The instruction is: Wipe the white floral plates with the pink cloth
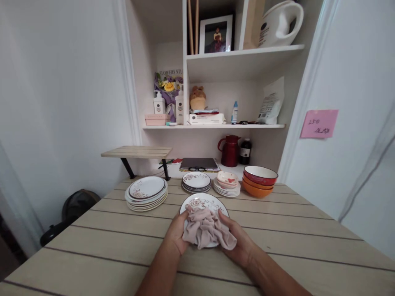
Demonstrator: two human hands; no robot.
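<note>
A white plate with a floral rim (200, 201) is held just above the wooden table (293, 242), tilted toward me. My left hand (175, 235) grips the plate's left edge, fingers curled round it. A crumpled pinkish cloth (207, 230) lies bunched over the plate's lower half. My right hand (239, 242) is closed on that cloth and presses it against the plate's right side.
Behind the plate stand a stack of large plates (147, 192), a smaller plate stack (196, 181), small dishes (227, 183) and stacked red and orange bowls (260, 181). A red jug (229, 151) and shelves line the back wall. A black object (66, 218) sits on the floor at left.
</note>
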